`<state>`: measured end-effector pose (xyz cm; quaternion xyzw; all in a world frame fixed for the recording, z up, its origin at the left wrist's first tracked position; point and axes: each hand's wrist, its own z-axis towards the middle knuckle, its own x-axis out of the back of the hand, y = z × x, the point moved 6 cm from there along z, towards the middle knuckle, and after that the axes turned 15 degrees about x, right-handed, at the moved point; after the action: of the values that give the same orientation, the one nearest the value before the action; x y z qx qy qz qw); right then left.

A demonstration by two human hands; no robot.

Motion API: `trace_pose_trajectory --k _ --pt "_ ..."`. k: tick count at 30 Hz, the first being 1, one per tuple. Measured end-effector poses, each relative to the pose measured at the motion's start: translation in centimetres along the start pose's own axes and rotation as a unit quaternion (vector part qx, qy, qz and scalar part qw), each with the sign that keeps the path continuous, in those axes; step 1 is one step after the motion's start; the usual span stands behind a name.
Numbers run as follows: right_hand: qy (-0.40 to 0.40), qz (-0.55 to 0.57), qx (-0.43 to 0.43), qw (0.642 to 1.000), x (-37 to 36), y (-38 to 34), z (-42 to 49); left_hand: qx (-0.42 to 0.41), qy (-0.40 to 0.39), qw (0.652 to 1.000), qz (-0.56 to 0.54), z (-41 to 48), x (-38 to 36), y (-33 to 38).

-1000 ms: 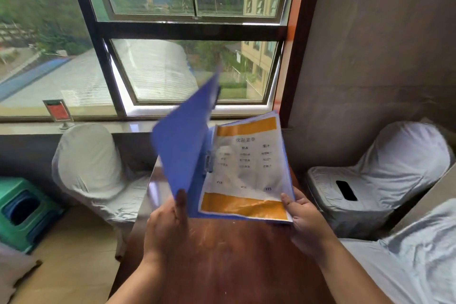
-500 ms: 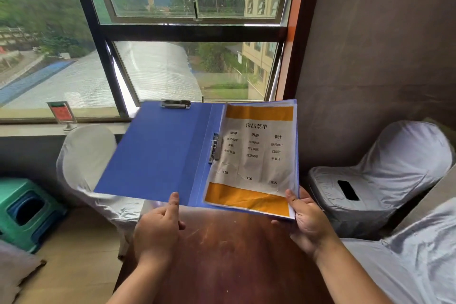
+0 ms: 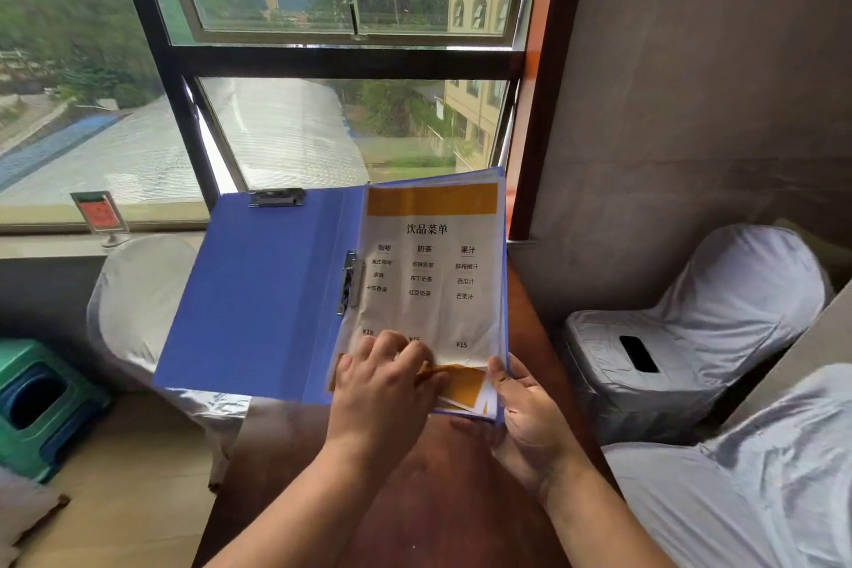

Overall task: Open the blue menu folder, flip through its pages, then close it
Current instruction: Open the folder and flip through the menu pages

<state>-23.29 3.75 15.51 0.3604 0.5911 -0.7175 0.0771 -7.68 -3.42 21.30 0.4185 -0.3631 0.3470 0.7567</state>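
Note:
The blue menu folder (image 3: 258,291) lies open in the air above a brown wooden table (image 3: 415,498). Its cover hangs out to the left. On its right half sits a white menu page (image 3: 428,272) with orange bands, held by a metal clip (image 3: 349,281) at the spine. My left hand (image 3: 387,383) rests on the bottom of that page, fingers curled at its lower edge. My right hand (image 3: 525,410) grips the folder's lower right corner from beneath, thumb on the page stack.
Chairs in white covers stand at the left (image 3: 138,304) and right (image 3: 701,327) of the table; a dark phone (image 3: 638,353) lies on the right seat. A green stool (image 3: 37,401) is on the floor at left. A small red sign (image 3: 99,214) stands on the window sill.
The cover swung fully open to the left. My left hand then let go of the cover's bottom edge and moved right onto the bottom of the menu page. The right hand kept its hold.

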Motion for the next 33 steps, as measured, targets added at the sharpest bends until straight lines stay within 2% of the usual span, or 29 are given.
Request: trace_pose_trajectory --k 2,4,6,7,9,10,11,12,13,16,18,19,20,21,23,25,28,30,33 --pt "0.012 0.010 0.003 1.000 0.4 -0.2 -0.1 -0.019 0.036 0.999 -0.017 0.1 0.6 0.3" --pt "0.015 0.016 0.010 1.000 0.9 -0.6 -0.1 -0.002 0.045 0.996 -0.080 0.5 1.0 -0.1" --pt "0.019 0.014 0.016 1.000 1.7 -1.1 0.0 0.102 0.038 0.969 -0.220 1.2 1.5 -2.2" --pt "0.024 0.014 0.019 0.999 2.1 -1.4 0.1 0.173 0.032 0.935 -0.309 1.4 1.4 -3.9" --pt "0.028 0.013 0.024 0.999 2.8 -2.1 0.3 0.300 0.024 0.824 -0.480 1.8 0.5 -7.5" --pt "0.030 0.012 0.027 0.999 3.0 -2.4 0.4 0.350 0.020 0.769 -0.535 1.9 0.0 -9.1" --pt "0.034 0.010 0.029 0.999 3.1 -2.6 0.6 0.389 0.019 0.729 -0.562 1.9 -0.5 -10.5" --pt "0.038 0.009 0.029 0.999 3.1 -2.7 0.7 0.415 0.017 0.710 -0.569 1.9 -0.8 -11.6" --pt "0.040 0.008 0.027 0.999 3.0 -2.8 0.8 0.430 0.015 0.705 -0.564 1.9 -1.1 -12.4" --pt "0.037 0.009 0.021 0.999 2.6 -2.7 1.1 0.453 0.030 0.730 -0.511 1.4 -0.7 -13.2" --pt "0.034 0.008 0.022 0.999 2.3 -2.6 1.3 0.439 0.102 0.782 -0.431 0.7 1.1 -12.9" --pt "0.032 0.007 0.023 0.999 2.2 -2.6 1.3 0.399 0.137 0.822 -0.382 0.5 2.3 -12.0" --pt "0.030 0.007 0.023 0.999 2.0 -2.5 1.4 0.324 0.157 0.870 -0.338 0.4 3.7 -10.2" --pt "0.028 0.009 0.023 0.999 1.9 -2.4 1.4 0.222 0.158 0.916 -0.293 0.4 4.7 -7.9" --pt "0.021 0.012 0.019 1.000 1.5 -2.0 1.4 0.044 0.108 0.974 -0.195 0.2 4.7 -3.4" --pt "0.012 0.013 0.017 1.000 0.9 -1.7 1.4 -0.020 0.033 0.996 -0.081 0.3 3.2 -0.7" --pt "0.001 0.020 0.014 1.000 0.2 -1.6 1.3 0.022 -0.029 0.999 0.006 0.7 1.5 0.0" --pt "-0.007 0.023 0.005 1.000 0.0 -1.4 1.1 0.018 -0.020 1.000 -0.004 0.7 1.5 0.0" --pt "-0.003 0.018 0.001 1.000 0.2 -1.3 0.9 -0.024 0.037 0.997 -0.056 0.4 2.3 0.5"
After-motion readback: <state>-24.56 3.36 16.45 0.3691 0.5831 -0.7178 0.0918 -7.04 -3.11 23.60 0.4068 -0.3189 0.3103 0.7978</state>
